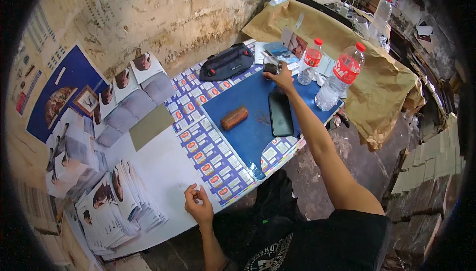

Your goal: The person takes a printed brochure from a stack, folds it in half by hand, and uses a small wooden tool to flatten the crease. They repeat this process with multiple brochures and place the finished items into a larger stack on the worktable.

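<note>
At the far side of the table, my right hand (281, 77) is closed round a small clear glass (270, 65) with something dark in it. My left hand (199, 205) hovers by the table's near edge, fingers curled together; whatever they may hold is too small to make out. Between the hands, a dark smartphone (281, 114) lies on a blue sheet (238, 142), below my right wrist. Left of the phone rests a reddish-brown cylindrical object (234, 117). Two clear plastic bottles with red caps and labels, a smaller bottle (310, 62) and a larger bottle (341, 76), stand right of the glass.
Stacks of printed sheets (106, 206) line the table's left side, beside a grey-brown board (151, 127). A dark waist bag (227, 62) lies near the stained wall. Brown wrapping paper (377, 82) drapes the right side, and bundled paper stacks (421, 186) stand at far right.
</note>
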{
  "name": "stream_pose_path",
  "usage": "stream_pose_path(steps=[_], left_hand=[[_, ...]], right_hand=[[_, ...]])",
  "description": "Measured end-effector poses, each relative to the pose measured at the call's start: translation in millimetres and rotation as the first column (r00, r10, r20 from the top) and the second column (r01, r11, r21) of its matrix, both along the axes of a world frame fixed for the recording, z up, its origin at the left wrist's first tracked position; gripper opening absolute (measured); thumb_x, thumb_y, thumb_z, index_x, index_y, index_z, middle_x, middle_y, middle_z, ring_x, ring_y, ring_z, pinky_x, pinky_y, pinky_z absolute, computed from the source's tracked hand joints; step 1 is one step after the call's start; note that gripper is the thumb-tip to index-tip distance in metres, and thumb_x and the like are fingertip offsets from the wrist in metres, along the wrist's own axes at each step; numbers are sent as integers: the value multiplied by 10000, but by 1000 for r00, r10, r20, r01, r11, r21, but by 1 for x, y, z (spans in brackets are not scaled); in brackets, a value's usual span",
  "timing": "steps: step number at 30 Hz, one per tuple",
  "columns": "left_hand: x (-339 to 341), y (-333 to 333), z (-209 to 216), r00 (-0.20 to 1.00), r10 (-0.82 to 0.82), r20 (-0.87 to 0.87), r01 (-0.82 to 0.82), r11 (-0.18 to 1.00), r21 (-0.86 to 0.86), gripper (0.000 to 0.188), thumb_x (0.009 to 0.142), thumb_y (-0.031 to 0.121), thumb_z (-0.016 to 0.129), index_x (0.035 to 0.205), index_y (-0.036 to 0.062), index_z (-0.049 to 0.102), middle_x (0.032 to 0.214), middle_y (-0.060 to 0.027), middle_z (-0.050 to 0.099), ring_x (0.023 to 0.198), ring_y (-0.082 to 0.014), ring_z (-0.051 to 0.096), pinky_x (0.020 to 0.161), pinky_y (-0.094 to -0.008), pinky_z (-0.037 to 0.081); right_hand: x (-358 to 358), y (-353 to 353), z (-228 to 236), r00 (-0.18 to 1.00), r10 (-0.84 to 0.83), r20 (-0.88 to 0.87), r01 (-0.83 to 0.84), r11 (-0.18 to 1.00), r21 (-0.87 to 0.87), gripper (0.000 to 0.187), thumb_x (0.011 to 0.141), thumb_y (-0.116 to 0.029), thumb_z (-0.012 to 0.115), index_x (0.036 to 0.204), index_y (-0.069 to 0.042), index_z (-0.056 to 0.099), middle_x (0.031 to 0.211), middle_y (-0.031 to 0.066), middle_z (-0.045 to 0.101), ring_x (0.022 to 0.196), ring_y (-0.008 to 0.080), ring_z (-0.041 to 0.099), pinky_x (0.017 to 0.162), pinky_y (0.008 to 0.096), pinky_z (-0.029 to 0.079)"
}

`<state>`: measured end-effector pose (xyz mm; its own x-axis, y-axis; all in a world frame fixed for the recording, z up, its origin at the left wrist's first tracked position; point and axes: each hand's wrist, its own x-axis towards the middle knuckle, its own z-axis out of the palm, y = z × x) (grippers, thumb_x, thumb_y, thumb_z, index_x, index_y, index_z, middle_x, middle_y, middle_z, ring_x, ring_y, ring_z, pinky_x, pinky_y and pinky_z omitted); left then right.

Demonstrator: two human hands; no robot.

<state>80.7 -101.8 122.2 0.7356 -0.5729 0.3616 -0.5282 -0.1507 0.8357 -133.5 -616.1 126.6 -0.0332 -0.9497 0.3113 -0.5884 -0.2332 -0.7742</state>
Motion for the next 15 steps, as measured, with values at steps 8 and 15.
stream_pose_path(steps=[8, 15], left_hand=[[0, -1, -1, 1000, -1, -21, 1, 1000, -5, 150, 938, 95, 691, 1053, 16, 635, 682, 1, 553, 590, -78, 478, 532, -268, 339], [-3, 0, -2, 999, -40, 3, 40, 999, 8, 150, 921, 52, 698, 1046, -6, 639, 692, -28, 553, 597, -107, 498, 547, -287, 395]], right_hand=[[18, 10, 10, 998, 59, 19, -56, 993, -108, 798, 602, -494, 912, 1217, -76, 623, 1153, 136, 705, 1103, 335, 644, 979, 487, 457], [15, 137, 121, 929, 366, 49, -325, 872, -366, 619, 651, -303, 894, 1145, -18, 652, 1094, 109, 704, 1038, 186, 658, 945, 342, 494]])
